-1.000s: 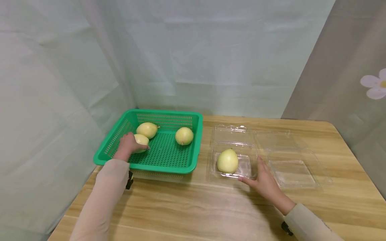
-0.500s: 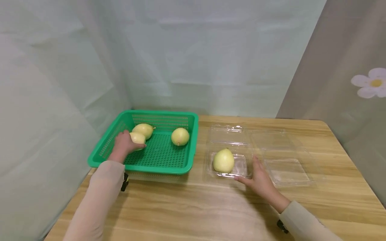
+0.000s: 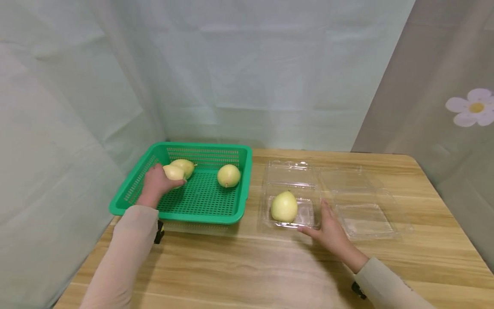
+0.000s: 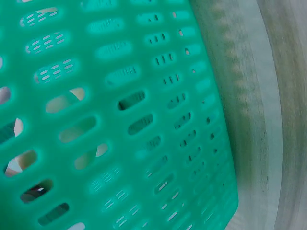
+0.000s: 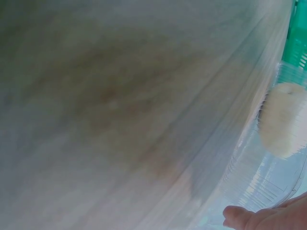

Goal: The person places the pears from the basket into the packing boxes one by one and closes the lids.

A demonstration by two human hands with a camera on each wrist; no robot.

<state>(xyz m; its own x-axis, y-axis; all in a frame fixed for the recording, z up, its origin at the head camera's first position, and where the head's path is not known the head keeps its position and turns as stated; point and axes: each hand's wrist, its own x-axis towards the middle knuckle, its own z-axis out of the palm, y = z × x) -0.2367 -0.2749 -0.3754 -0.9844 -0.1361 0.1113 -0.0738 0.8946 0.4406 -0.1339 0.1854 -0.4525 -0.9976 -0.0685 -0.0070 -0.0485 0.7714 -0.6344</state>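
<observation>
In the head view, my left hand (image 3: 156,184) grips a pale yellow-green pear (image 3: 175,172) in the left part of the green basket (image 3: 210,219). Another pear (image 3: 183,166) lies just behind it, and a third pear (image 3: 229,176) sits at the basket's right. The slotted basket wall (image 4: 158,124) fills most of the left wrist view and largely hides that hand. My right hand (image 3: 332,234) rests at the near right corner of an open clear plastic clamshell box (image 3: 306,212), thumb by the front rim, fingers along the side. One pear (image 3: 284,207) stands in the box's left half.
A second clear plastic clamshell box (image 3: 364,219) lies open to the right of the first. Both boxes and the basket stand on a wooden table (image 3: 247,266). Pale cloth (image 3: 251,73) hangs behind and along the left.
The whole head view has shifted slightly, moving everything a little to the left. My left hand stays on its pear, which may have risen slightly. The right hand keeps its place at the box corner.
</observation>
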